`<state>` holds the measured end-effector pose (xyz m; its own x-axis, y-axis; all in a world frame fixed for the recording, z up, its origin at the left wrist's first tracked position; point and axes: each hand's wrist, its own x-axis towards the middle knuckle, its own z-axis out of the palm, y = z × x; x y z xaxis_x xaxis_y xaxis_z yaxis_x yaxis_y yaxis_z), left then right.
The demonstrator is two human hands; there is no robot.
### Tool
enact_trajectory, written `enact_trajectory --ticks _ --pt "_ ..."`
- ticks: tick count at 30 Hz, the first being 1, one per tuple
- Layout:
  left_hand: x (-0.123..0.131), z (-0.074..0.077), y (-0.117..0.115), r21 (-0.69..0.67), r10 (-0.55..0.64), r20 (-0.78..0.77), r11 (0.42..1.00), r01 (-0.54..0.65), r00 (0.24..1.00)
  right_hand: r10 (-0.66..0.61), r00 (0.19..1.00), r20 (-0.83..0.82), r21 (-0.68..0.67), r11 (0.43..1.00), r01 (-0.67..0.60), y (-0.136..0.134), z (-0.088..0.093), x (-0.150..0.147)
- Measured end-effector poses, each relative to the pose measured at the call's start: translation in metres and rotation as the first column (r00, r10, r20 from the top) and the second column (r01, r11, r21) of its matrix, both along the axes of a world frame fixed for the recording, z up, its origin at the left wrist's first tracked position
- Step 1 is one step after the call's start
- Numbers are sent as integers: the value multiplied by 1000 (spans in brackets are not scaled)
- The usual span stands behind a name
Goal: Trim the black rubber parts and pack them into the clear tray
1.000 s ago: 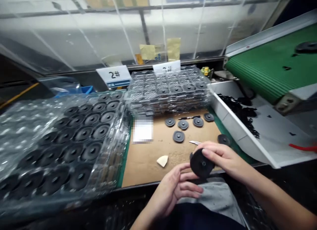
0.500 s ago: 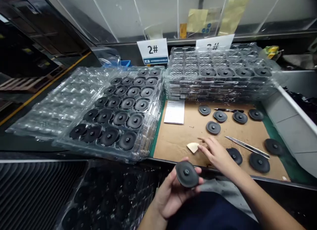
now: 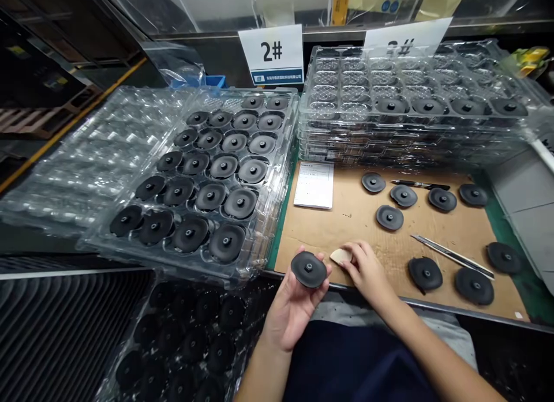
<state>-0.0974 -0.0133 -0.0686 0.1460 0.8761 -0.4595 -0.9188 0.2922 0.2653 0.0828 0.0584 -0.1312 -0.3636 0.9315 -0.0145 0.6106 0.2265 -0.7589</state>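
My left hand point(image 3: 291, 315) holds a black rubber disc point(image 3: 309, 269) by its edge, the small central stem facing up. Right beside it, my right hand point(image 3: 366, 275) pinches a cream sponge wedge point(image 3: 341, 256) between thumb and fingers, just above the cardboard sheet point(image 3: 320, 232). The wedge and the disc are close but apart. More black discs lie loose on the cardboard, among them one point(image 3: 425, 273) near my right forearm and another point(image 3: 389, 217) farther back.
A craft knife point(image 3: 452, 256) and a pen point(image 3: 419, 185) lie on the cardboard near a printed paper slip point(image 3: 314, 186). To the left stands a clear tray stack point(image 3: 264, 229) filled with discs. Another tray stack point(image 3: 411, 134) is at the back, behind "2#" cards.
My right hand has closed on the sponge wedge, which lay on the cardboard, and tilted it up. My left hand has brought the disc nearer the cardboard's edge. The camera view has shifted.
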Motion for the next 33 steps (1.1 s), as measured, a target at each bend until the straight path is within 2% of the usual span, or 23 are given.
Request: enact_trajectory --ticks 2,4,6,9,11,13,16,21,24,29,31,33 --pt "3 5 1 5 1 -55 1000 -1 998 63 998 -22 1 998 -63 3 4 0" --pt "5 11 3 -4 -4 -114 1000 3 994 108 993 -40 3 994 -108 9 18 2" --pt "11 16 6 -14 -13 -164 1000 11 986 101 994 -48 1 995 -101 13 44 4" --pt "24 25 11 5 -6 -226 1000 8 974 65 992 -108 51 997 -60 8 95 1" --pt "35 30 13 20 -38 -246 999 44 968 134 968 -213 172 980 -98 -3 123 -3" --pt "44 35 14 21 -90 -254 995 98 963 215 938 -273 219 963 -157 -13 139 -4" --pt "55 41 15 2 -128 -268 991 133 955 275 924 -266 172 957 -235 -17 146 1" --pt "64 51 19 39 -180 -301 979 200 937 205 941 -269 350 931 -103 -21 146 15" --pt "68 55 20 54 -179 -302 978 204 936 245 923 -296 338 931 -138 -27 148 22" --pt "82 63 23 27 -229 -373 966 257 899 158 945 -285 393 919 -34 -23 154 32" --pt "83 68 25 26 -240 -372 963 268 897 222 935 -276 420 903 -91 -27 153 42" --pt "83 71 25 17 -253 -348 961 276 903 258 932 -255 387 911 -146 -34 151 55"
